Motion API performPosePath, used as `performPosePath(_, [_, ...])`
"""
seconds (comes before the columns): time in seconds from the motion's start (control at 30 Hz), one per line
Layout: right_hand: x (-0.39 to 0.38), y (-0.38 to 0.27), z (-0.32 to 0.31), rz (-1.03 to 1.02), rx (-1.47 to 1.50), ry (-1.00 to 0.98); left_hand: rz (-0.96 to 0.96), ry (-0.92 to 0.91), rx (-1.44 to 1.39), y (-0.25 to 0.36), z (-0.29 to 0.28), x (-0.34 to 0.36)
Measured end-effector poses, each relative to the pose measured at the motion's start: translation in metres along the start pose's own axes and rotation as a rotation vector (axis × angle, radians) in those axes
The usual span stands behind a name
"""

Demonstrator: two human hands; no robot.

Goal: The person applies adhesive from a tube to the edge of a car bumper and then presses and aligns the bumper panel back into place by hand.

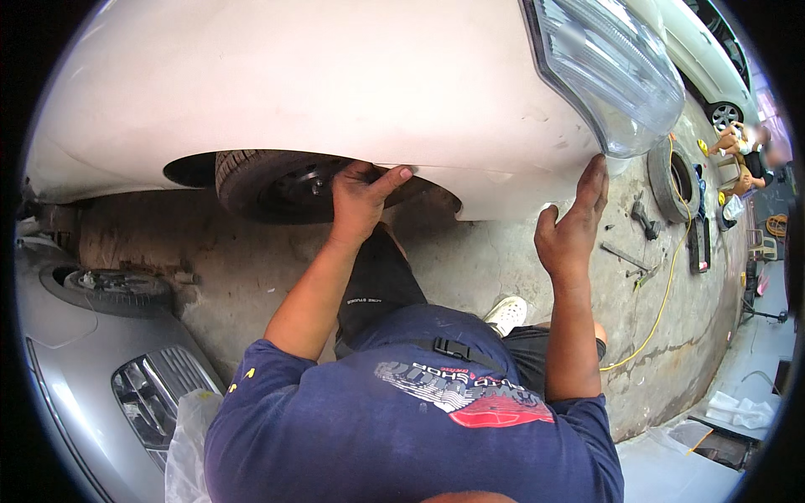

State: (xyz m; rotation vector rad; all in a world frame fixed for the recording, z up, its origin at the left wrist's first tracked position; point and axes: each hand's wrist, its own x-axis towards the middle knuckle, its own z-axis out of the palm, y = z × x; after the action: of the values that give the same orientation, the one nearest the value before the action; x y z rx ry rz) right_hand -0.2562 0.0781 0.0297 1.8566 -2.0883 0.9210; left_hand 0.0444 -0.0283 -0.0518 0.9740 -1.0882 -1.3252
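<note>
A white car's front corner spans the view ahead of me, with its fender (277,84), bumper (511,184) and clear headlight (616,80). My left hand (360,201) grips the wheel arch edge near the seam between fender and bumper. Its thumb lies along the outer panel while the fingers are tucked behind the edge, partly hidden. Beside that hand, the tyre (260,184) shows inside the arch. Just below the headlight's lower corner, my right hand (572,226) presses stretched fingers against the bumper's end, thumb apart, holding nothing.
A silver-grey car (101,352) stands close on my left. To the right, a loose tyre (673,180), a yellow cord (667,310), a black tool (644,220) and a metal bar (625,256) lie on the concrete floor. Two people (746,159) sit farther off near another white car (708,50).
</note>
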Motion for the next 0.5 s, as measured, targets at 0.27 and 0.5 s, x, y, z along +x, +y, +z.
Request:
performPosePath(0.27, [0.000,0.000,0.004,-0.002,-0.018,-0.006,0.037,-0.051,-0.167,-0.010,-0.008,0.010])
performPosePath(0.5, [-0.002,0.000,0.001,0.022,0.004,-0.007,0.039,-0.065,-0.074,-0.009,-0.039,0.017])
